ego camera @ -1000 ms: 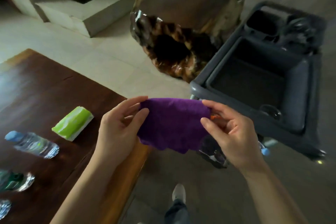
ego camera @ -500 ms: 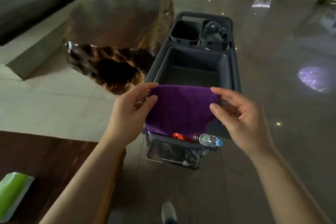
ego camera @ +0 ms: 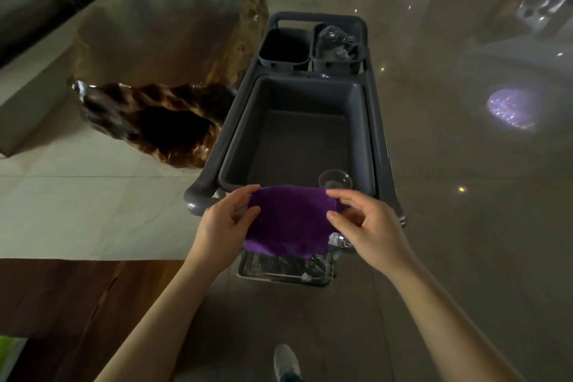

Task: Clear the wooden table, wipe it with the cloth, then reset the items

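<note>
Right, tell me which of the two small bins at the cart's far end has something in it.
The right small bin: crumpled clear plastic fills it. The left small bin beside it looks dark and empty.

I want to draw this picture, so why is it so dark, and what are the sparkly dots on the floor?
Head view: the room is dim, so the grey cart looks murky; the glossy floor mirrors small lights as bright dots and a purplish patch; the purple cloth between the left hand and right hand stays vivid; edges bend from the wide lens.
</note>
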{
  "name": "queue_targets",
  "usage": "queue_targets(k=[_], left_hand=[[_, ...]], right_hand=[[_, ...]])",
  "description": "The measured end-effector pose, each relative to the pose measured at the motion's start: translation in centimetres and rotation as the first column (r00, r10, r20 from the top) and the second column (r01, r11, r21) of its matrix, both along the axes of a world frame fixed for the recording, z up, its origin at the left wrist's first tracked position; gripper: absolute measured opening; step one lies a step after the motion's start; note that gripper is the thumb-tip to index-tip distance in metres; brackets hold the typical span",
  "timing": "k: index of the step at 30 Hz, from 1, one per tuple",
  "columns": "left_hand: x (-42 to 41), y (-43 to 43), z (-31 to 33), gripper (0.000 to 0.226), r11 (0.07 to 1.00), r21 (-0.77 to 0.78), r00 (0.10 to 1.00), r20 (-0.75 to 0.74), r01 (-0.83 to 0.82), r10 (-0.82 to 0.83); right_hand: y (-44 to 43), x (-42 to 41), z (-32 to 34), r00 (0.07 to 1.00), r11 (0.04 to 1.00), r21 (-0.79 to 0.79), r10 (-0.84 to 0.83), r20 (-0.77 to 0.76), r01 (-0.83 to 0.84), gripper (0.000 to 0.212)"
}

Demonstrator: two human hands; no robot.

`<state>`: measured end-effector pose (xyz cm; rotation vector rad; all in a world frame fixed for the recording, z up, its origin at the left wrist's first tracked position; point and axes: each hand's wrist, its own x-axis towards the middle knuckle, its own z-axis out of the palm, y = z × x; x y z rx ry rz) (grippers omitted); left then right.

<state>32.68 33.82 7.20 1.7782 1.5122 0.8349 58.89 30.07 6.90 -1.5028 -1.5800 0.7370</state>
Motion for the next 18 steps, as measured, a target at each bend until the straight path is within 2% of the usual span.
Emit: queue_targets(k=[7, 13, 18], left_hand=[[-0.3, -0.2, -2.0, 0.043, 0.983, 0.165, 0.954, -0.298, 0.086, -0.033], [-0.7, 0.1, -2.3, 0.041, 0.968, 0.188, 0.894, -0.442, 0.169, -0.070], [-0.7, 0.8, -2.6, 0.042, 0.974, 0.154, 0.884, -0.461, 0.169, -0.081]], right_hand=[[0.6, -0.6, -1.2, 0.930, 0.999, -0.029, 0.029, 0.367, -0.019, 0.043], [1.3, -0.9, -2.0, 0.877, 0.998, -0.044, 0.050, 0.479, -0.033, 0.041], [1.5, -0.9, -0.5, 0.833, 0.992, -0.102, 0.115, 0.541, -0.071, 0.041]])
